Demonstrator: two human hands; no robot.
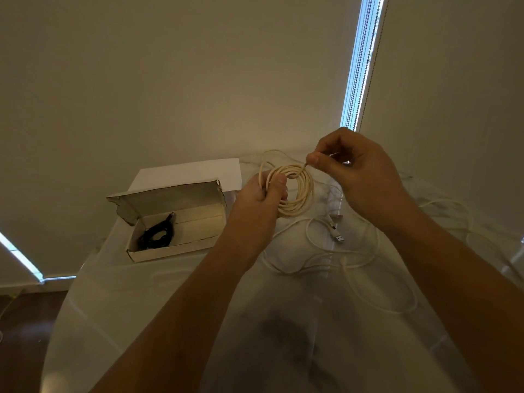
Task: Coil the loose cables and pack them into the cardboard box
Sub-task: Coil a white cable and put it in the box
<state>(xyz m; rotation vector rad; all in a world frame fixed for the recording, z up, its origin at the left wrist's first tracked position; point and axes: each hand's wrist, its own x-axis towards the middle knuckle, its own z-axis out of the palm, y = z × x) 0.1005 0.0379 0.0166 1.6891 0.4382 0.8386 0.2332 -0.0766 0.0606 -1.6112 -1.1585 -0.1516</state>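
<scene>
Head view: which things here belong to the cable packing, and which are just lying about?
Belongs to the job:
cream coil held by left hand and right hand
loose white cables
cardboard box
black coil, already boxed

Lying about:
white sheet behind the box

A single wide-angle view from the person's head looks forward and down over both forearms onto the glossy white table [147, 302]. It sits close above the near edge; straight lines bow outward, so the pale wall [175, 80] beyond seems tilted.
</scene>
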